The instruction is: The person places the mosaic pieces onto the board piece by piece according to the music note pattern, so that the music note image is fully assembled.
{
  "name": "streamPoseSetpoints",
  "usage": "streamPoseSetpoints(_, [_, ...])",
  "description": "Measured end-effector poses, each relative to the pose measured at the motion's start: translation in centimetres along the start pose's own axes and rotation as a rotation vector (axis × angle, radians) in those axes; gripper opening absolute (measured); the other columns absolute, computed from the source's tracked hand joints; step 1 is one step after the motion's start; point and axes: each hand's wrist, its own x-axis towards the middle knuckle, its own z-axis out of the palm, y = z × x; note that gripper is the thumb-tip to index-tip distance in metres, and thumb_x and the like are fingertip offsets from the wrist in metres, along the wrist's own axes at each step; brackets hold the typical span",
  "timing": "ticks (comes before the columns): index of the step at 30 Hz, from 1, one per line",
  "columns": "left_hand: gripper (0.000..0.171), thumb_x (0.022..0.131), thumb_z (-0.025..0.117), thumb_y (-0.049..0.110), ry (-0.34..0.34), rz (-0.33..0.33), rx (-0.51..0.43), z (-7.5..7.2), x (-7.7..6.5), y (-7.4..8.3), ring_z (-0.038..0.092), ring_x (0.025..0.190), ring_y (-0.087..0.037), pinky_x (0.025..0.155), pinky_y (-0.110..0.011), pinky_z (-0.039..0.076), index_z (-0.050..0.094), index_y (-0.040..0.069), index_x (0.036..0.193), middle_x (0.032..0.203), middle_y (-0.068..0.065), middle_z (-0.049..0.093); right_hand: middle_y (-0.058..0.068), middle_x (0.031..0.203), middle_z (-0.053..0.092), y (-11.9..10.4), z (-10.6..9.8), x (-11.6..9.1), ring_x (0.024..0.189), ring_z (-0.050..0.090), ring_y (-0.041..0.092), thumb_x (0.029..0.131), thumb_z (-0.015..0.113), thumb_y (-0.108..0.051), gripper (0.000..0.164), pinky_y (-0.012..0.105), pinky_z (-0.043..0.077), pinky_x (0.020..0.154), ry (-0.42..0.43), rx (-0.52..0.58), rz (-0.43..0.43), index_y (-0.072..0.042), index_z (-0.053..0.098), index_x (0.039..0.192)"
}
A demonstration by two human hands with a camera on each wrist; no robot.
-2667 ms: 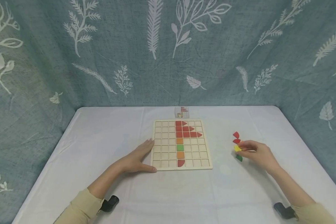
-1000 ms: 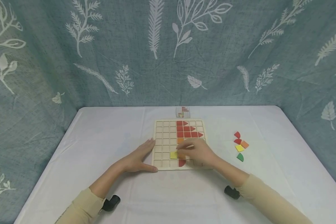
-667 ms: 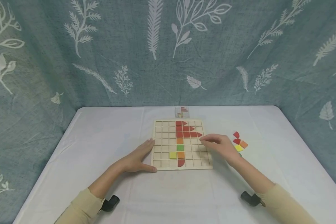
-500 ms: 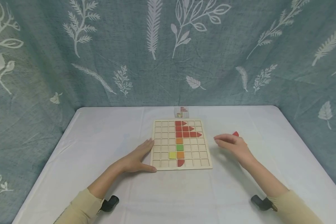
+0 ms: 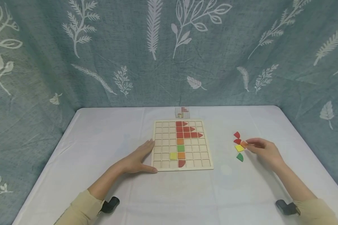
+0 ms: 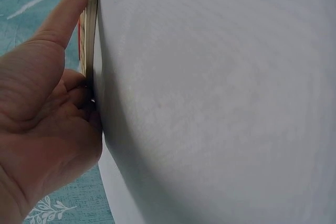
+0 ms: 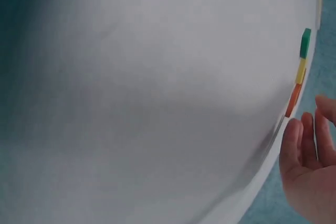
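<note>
A wooden grid board (image 5: 197,148) lies on the table, with red, orange, green and yellow pieces in some of its squares. My left hand (image 5: 138,158) rests along its left edge, thumb at the near corner and fingers straight. The board's side (image 6: 91,30) shows beside the thumb in the left wrist view. My right hand (image 5: 266,153) is at the loose pieces, fingertips right at an orange square tile (image 5: 244,144). In the right wrist view, thumb and fingers stand apart with nothing between them, just short of the orange tile (image 7: 294,99).
Beside the orange tile lie two red quarter-round pieces (image 5: 237,135), a yellow square tile (image 5: 239,148) and a green quarter-round piece (image 5: 240,157). A small pattern card (image 5: 182,112) lies behind the board. A patterned curtain (image 5: 129,47) hangs behind the white table (image 5: 110,131).
My right hand carried a yellow tile from the loose pieces to the board, left it beside the lower orange square and went back right to the loose pieces. My left hand stayed in place.
</note>
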Motion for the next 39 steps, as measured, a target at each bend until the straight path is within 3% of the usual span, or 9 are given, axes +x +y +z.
streamPoseSetpoints(5, [0.114,0.074,0.08,0.047,0.001,-0.006,-0.001,0.0,0.0,0.1,0.003,0.149,-0.033,0.119,-0.051,0.008,0.015,0.001,0.155,0.162,-0.016,0.007,0.019,0.117,0.066,0.0,0.2,0.3,0.107,0.057,0.032,0.093,0.069,-0.026,0.039,0.025,0.051,0.077,-0.024,-0.087,-0.088,-0.001,0.064,0.123])
streamPoseSetpoints(9, [0.114,0.074,0.081,0.046,0.0,-0.005,-0.005,0.0,-0.1,0.2,0.003,0.149,-0.033,0.119,-0.05,0.008,0.015,0.001,0.155,0.162,-0.016,0.007,0.018,0.115,0.066,-0.3,0.6,0.5,0.106,0.059,0.034,0.091,0.07,-0.017,0.035,0.038,0.057,0.083,-0.029,-0.138,-0.152,-0.001,0.064,0.122])
streamPoseSetpoints(13, [0.114,0.074,0.081,0.046,-0.002,-0.002,-0.005,0.0,-0.1,0.2,0.003,0.149,-0.033,0.119,-0.05,0.008,0.015,0.001,0.155,0.162,-0.015,0.007,0.02,0.12,0.065,-0.4,0.7,0.7,0.111,0.058,0.036,0.091,0.069,-0.012,0.035,0.051,0.051,0.093,-0.051,-0.155,-0.201,-0.001,0.063,0.123])
streamPoseSetpoints(21, [0.115,0.073,0.081,0.048,0.006,-0.003,0.004,0.2,0.0,0.0,0.003,0.149,-0.032,0.119,-0.05,0.008,0.015,0.002,0.155,0.162,-0.015,0.007,0.017,0.122,0.064,-0.3,0.6,1.0,0.113,0.057,0.035,0.091,0.069,-0.011,0.034,0.051,0.05,0.094,-0.094,-0.168,-0.27,-0.004,0.065,0.123])
streamPoseSetpoints(29, [0.115,0.072,0.081,0.047,0.012,-0.01,0.006,0.2,0.1,0.1,0.004,0.149,-0.032,0.119,-0.049,0.008,0.016,0.002,0.155,0.162,-0.015,0.008,0.009,0.104,0.068,-0.3,1.0,1.2,0.094,0.061,0.025,0.087,0.075,-0.016,0.031,0.043,0.055,0.086,-0.057,-0.201,-0.288,-0.004,0.068,0.115])
streamPoseSetpoints(32, [0.115,0.072,0.081,0.048,0.015,-0.01,0.007,0.2,0.0,0.1,0.005,0.149,-0.032,0.119,-0.049,0.009,0.016,0.002,0.155,0.162,-0.015,0.009,0.006,0.1,0.069,-0.6,1.3,1.2,0.095,0.063,0.024,0.088,0.074,-0.021,0.031,0.037,0.057,0.083,-0.046,-0.166,-0.254,-0.006,0.069,0.114])
streamPoseSetpoints(39, [0.115,0.072,0.081,0.048,0.012,0.0,0.006,0.1,0.0,-0.1,0.005,0.149,-0.033,0.119,-0.05,0.008,0.017,0.0,0.155,0.162,-0.016,0.009,0.007,0.109,0.07,-3.3,3.7,0.8,0.1,0.064,0.023,0.088,0.074,-0.029,0.036,0.025,0.054,0.078,-0.069,0.038,-0.205,-0.008,0.069,0.117])
